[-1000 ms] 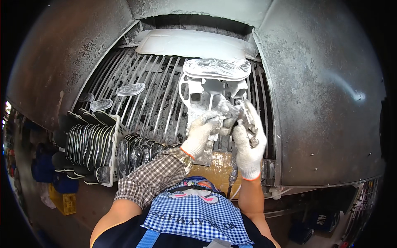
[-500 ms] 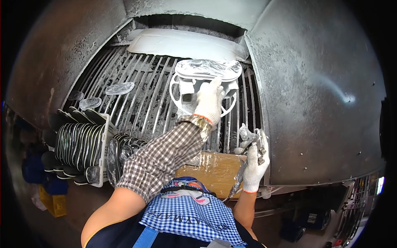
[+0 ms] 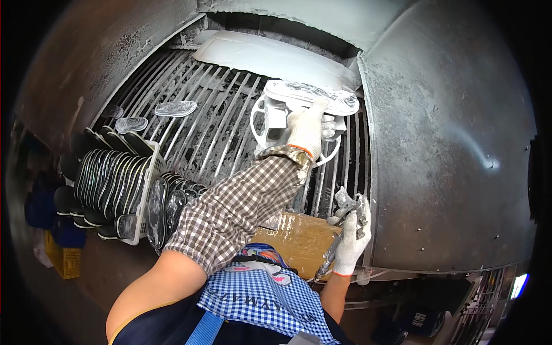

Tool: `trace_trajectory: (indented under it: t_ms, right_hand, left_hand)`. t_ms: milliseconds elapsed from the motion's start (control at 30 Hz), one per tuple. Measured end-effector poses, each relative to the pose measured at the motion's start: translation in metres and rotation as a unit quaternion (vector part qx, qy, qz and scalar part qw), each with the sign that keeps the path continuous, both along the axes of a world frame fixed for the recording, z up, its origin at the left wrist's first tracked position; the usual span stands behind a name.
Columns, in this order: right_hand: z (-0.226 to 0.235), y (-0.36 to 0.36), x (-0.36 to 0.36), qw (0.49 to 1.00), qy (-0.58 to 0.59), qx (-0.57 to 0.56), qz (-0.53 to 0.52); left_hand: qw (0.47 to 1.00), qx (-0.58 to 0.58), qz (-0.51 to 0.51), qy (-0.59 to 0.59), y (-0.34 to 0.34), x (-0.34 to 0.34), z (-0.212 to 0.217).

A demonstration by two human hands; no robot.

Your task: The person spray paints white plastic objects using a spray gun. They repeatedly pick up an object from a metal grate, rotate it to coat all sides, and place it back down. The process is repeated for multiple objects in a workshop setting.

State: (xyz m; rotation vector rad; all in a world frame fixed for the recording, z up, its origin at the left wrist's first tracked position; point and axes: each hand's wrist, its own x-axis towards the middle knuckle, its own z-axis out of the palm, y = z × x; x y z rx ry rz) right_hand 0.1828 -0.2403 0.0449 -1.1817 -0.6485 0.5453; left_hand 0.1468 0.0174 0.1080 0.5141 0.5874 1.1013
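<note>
My left hand (image 3: 306,129), in a white knit glove, is closed at the near edge of a white-rimmed shoe sole (image 3: 299,90) with a shiny, film-like top. Its thumb lies against the rim and its curled fingers are below. Under the sole is a white stand with a round ring (image 3: 257,127), resting on a slatted metal grate (image 3: 215,123). My right hand (image 3: 352,244), also gloved, grips a grey-coated spray gun (image 3: 347,202), apart from the sole. A hose runs down from it beside the wrist.
At left, a white plastic basket (image 3: 150,172) holds several dark soles (image 3: 112,178). More wrapped soles (image 3: 175,108) lie on the grate. A brown taped box (image 3: 296,238) sits before me. Metal walls (image 3: 437,144) flank the grate; a white sheet (image 3: 270,57) lies at the back.
My view has shifted and turned slightly, so the sole and stand appear farther right and tilted. My left hand stays at the sole, and the right keeps the spray gun.
</note>
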Motion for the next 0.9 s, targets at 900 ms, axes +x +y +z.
trace_trajectory:
  t_ms: [900]
  right_hand:
    - [-0.001, 0.004, 0.001, 0.998, -0.063, -0.026, -0.014]
  left_hand:
    - [0.999, -0.027, -0.008, 0.023, 0.001, -0.011, 0.004]
